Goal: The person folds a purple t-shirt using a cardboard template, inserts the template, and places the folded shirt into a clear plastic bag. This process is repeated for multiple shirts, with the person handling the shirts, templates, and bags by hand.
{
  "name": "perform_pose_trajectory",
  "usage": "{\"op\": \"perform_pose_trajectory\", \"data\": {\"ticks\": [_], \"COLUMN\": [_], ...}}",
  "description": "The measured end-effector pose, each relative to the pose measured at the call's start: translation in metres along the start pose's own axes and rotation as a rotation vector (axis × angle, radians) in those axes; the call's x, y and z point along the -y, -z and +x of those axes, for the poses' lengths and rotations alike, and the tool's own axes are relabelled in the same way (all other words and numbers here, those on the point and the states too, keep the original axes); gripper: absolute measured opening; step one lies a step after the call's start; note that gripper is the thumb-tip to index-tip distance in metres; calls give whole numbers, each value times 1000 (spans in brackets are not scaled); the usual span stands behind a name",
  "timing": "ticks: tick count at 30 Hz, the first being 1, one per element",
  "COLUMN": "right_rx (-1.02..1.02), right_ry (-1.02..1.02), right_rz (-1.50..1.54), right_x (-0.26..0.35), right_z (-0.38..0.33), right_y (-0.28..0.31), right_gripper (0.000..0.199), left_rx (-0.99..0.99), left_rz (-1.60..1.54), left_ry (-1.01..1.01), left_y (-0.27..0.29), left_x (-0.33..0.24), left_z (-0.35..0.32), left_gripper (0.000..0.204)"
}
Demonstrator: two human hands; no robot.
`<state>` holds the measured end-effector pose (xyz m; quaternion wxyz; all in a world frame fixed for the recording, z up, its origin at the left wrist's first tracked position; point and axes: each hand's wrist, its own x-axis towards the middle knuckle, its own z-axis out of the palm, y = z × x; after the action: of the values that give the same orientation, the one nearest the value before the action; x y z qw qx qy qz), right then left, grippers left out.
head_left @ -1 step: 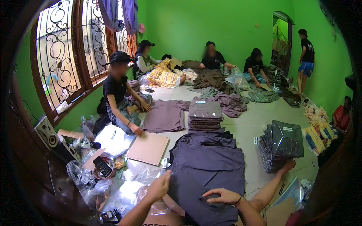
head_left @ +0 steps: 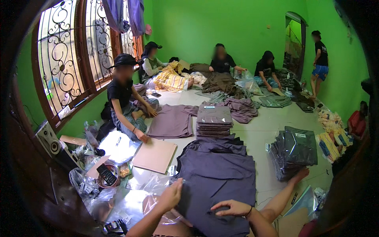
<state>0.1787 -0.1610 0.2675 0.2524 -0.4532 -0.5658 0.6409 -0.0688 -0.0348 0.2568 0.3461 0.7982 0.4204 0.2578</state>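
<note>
Working at a dark garment [head_left: 213, 175] spread on the floor [head_left: 264, 127].
Right hand [head_left: 233, 208]: over the garment's near part, grip apart at thumb and fingers; contact cannot be confirmed. Left hand [head_left: 170, 196]: beside its left edge, near clear plastic [head_left: 149, 189]; grip state cannot be told.

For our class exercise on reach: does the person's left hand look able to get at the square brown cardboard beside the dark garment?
Probably yes: the square brown cardboard lies ahead of the left hand, with only clear plastic apparently between; a co-worker's hand is near its far left corner.
</note>
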Motion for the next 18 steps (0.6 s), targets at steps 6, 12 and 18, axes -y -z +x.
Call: {"op": "perform_pose_trajectory", "data": {"ticks": [6, 12, 18], "right_rx": [-56, -373, -826], "right_ry": [-68, 12, 332], "right_rz": [57, -39, -389], "right_x": [-20, -40, -42], "right_z": [-11, -9, -18], "right_y": [-9, -21, -54], "right_gripper": [37, 35, 34], "left_rx": [163, 168, -30], "left_rz": [289, 443, 160], "left_ry": [-58, -260, -767], "left_y": [-55, -89, -68], "left_x": [7, -38, -59], "left_z": [-5, -17, -31], "left_gripper": [43, 40, 61]}}
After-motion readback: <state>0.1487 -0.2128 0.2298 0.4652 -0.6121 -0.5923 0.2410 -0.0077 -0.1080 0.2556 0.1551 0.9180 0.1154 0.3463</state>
